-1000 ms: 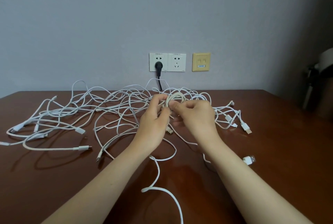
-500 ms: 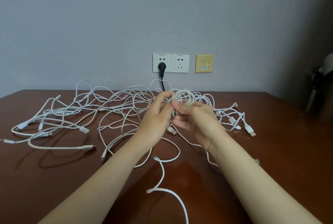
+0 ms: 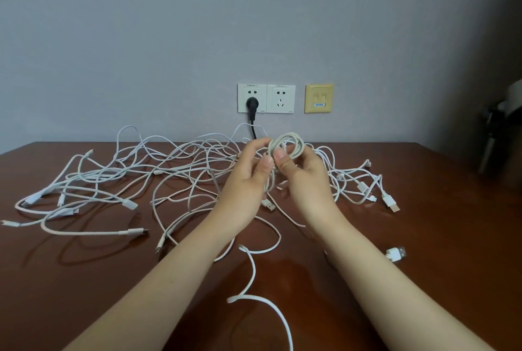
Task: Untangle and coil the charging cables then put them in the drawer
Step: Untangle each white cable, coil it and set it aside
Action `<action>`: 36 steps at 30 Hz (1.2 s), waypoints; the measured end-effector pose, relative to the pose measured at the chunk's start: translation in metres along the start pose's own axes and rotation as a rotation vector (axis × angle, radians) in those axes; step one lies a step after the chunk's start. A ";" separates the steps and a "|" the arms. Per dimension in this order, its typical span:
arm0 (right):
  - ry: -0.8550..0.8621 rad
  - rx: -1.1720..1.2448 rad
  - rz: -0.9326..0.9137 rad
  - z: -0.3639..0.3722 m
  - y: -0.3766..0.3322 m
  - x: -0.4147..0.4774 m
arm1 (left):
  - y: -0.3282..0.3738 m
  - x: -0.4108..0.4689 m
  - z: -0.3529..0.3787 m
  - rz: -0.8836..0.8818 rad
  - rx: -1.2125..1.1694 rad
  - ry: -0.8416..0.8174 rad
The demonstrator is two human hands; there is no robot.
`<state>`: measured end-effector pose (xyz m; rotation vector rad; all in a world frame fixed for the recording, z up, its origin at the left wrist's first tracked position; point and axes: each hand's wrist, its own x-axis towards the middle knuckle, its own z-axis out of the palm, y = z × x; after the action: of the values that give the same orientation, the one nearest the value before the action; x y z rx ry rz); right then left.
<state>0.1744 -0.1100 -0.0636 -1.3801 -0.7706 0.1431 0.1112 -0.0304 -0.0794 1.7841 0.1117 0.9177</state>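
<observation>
On my feed both hands are up over the middle of the brown table (image 3: 84, 280), meeting on a small coil of white cable (image 3: 288, 143) held above the surface. The left hand (image 3: 248, 178) pinches the coil's left side between thumb and fingers. The right hand (image 3: 305, 178) grips its lower right, thumb pressed across the loops. A tail drops from the coil between the hands and ends in a USB plug (image 3: 268, 205) near the wood. The other white cables (image 3: 169, 170) lie tangled on the table to both sides, reaching back toward the wall sockets (image 3: 279, 98).
</observation>
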 end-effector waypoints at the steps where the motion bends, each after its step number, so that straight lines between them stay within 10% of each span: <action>1: -0.006 0.031 0.012 0.001 0.000 -0.001 | -0.001 0.000 0.001 -0.032 -0.012 0.016; 8: -0.061 0.047 -0.067 0.000 0.001 -0.004 | 0.002 0.004 0.007 -0.287 -0.249 0.080; 16: -0.207 0.343 0.091 -0.004 -0.007 -0.005 | 0.010 0.003 0.003 -0.145 -0.259 0.064; 36: -0.201 0.210 0.043 -0.001 -0.003 -0.003 | 0.006 0.000 0.005 0.052 -0.088 0.039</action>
<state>0.1724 -0.1132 -0.0622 -1.1938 -0.8667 0.3901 0.1120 -0.0367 -0.0749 1.6948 0.0491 0.9809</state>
